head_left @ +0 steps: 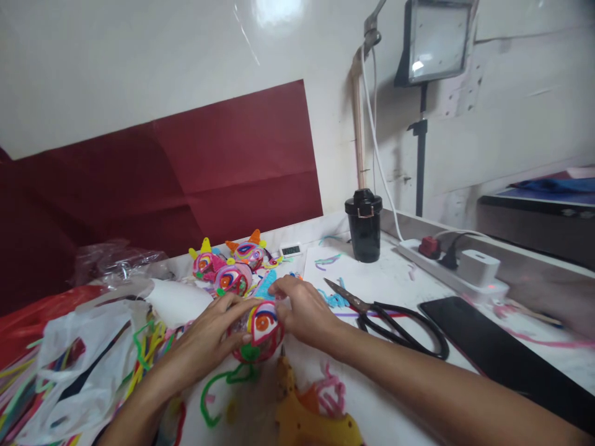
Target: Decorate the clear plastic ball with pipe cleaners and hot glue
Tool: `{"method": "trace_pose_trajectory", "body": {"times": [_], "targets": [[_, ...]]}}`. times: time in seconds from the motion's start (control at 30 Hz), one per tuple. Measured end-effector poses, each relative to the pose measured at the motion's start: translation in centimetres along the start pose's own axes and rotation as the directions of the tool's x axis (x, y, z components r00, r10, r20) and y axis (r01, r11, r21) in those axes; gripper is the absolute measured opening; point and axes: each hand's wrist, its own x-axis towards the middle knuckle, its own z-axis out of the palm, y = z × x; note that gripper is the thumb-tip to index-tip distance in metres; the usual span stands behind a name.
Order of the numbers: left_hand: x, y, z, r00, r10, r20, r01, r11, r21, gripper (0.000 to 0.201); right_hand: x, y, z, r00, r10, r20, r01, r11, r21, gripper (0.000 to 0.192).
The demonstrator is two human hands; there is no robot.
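My left hand is closed around the left side of a round ornament covered in coloured pipe cleaners, with an orange-centred eye and a green tuft at the bottom. Against the ornament's upper right edge, my right hand is curled, thumb and fingers gripping there; a small whitish bit shows by the thumb, too blurred to name. A light-blue fuzzy piece stands just above the ornament, beside my right fingertips; whether it is attached I cannot tell. Below lies a green pipe cleaner, and a yellow glue gun points towards the ornament.
Several similar eye ornaments sit behind my hands. Scissors, a phone-like black slab and a power strip lie to the right. A black cup stands behind. Loose pipe cleaners and a white bag fill the left.
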Motion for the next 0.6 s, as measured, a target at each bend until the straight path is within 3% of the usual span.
{"method": "trace_pose_trajectory", "body": {"times": [0.23, 0.4, 0.6], "targets": [[-0.3, -0.3, -0.1, 0.999, 0.038, -0.024, -0.036, 0.997, 0.063, 0.052, 0.4, 1.1, 1.0, 0.987, 0.149, 0.058, -0.155, 0.982, 0.110, 0.047], [-0.6, -0.1, -0.5, 1.000, 0.022, -0.017, -0.020, 0.995, 0.094, 0.052, 0.3, 1.1, 1.4, 0.987, 0.124, 0.099, -0.140, 0.972, 0.188, 0.057], [-1.6, -0.1, 0.0, 0.998, 0.012, -0.058, -0.006, 0.994, 0.109, 0.052, -0.3, 0.3, 1.1, 0.990, 0.055, 0.130, -0.066, 0.994, 0.084, 0.064]]}}
